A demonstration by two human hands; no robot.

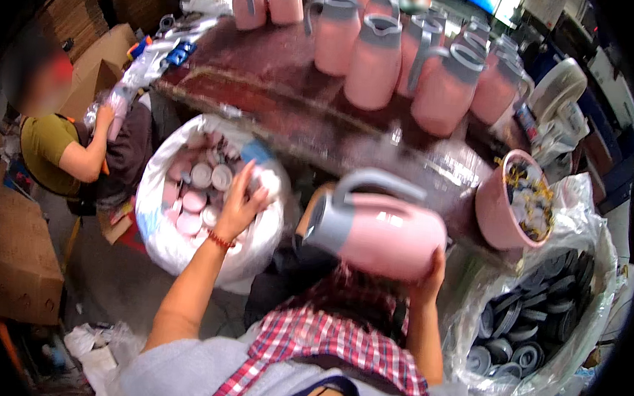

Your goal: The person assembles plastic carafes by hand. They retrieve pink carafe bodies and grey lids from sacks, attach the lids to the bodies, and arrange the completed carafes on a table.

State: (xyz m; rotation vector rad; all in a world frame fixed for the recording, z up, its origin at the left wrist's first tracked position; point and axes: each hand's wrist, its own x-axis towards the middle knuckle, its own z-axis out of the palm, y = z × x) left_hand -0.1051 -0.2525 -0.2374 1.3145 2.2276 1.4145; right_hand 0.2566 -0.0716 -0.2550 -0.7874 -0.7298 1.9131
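Dark-red table (227, 58) bears pink jugs (372, 71); cardboard boxes (12, 252) stand left.

Head-worn fisheye, looking down from close above plaid apron (305, 335) toward table (231, 58)

Bare table (271, 59) at left front, standing pitchers (372, 74) crowding behind, held pitcher (394, 235) before near edge, bucket (496, 212) at right

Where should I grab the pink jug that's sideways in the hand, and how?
Probably by its grey handle, coming from the table side: the pink jug lies sideways, grey neck to the left, and the handle bows out toward the table. The right hand holds the base end.
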